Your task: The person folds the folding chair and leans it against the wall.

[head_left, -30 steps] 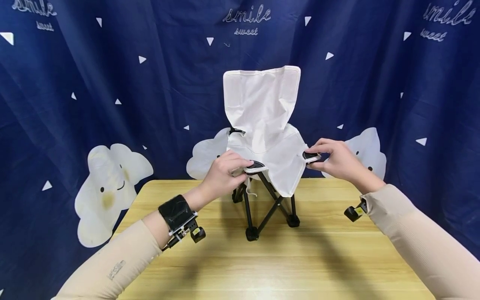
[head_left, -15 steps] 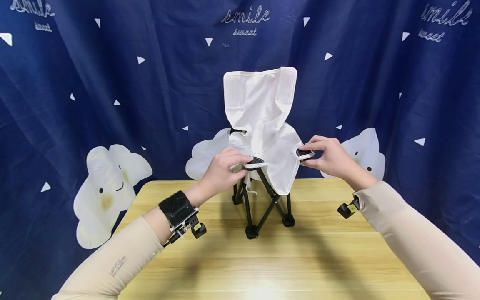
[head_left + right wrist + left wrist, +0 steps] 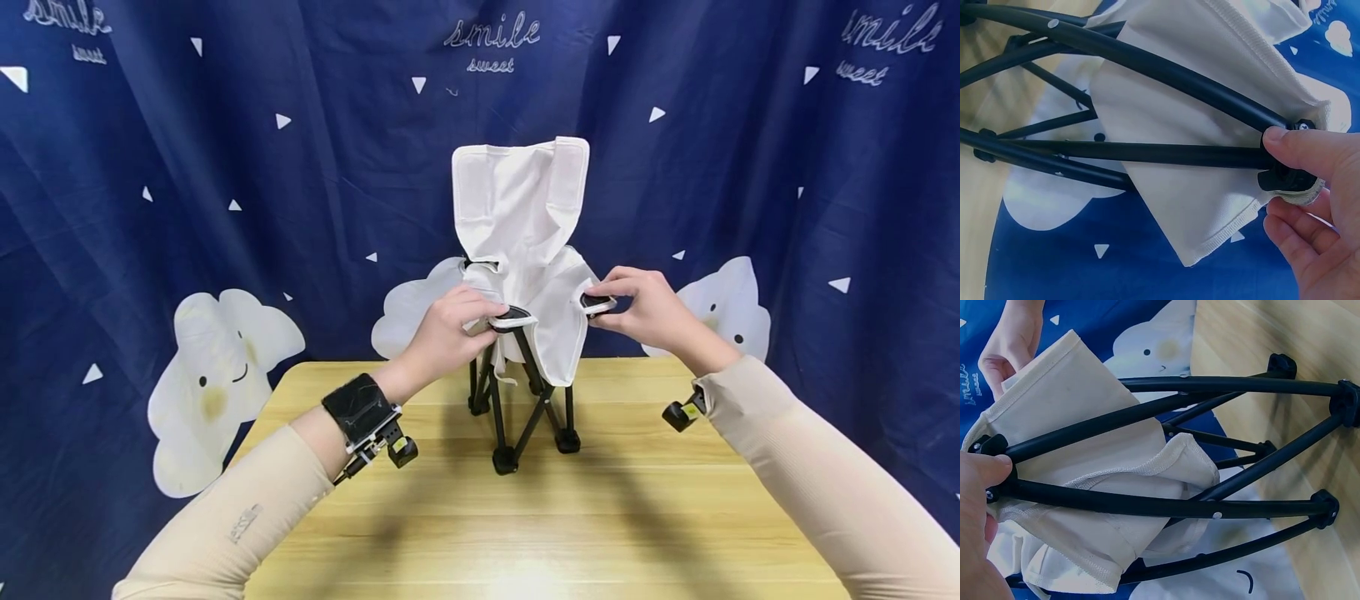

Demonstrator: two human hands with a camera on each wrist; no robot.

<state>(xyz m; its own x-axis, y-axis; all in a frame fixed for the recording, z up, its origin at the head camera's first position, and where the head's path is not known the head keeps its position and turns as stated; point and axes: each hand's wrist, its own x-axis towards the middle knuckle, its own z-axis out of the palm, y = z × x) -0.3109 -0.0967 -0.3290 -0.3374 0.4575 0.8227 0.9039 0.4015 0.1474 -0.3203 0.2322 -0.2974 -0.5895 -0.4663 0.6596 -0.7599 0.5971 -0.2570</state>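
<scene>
A small folding chair with a white fabric seat and back [image 3: 521,192] and black crossed tube legs [image 3: 531,425] stands upright on the table, partly folded. My left hand [image 3: 450,332] pinches its near-left front corner, where a black joint [image 3: 994,459] meets the cloth. At the opposite front corner my right hand [image 3: 648,308] grips the other black joint [image 3: 1291,159], thumb on one side and fingers on the other. Between the two corners the fabric sags in folds. In both wrist views the tubes run from the held corners down to black feet [image 3: 1324,509].
The wooden table [image 3: 450,533] spreads below and in front of the chair. Close behind hangs a dark blue curtain [image 3: 337,167] with white triangles, lettering and cloud faces. A thin white strap [image 3: 504,371] dangles under the seat's left side.
My right hand has moved left with its corner, toward my left hand. The chair has grown narrower, its legs drawing together and the seat cloth folding more. My left hand has barely shifted.
</scene>
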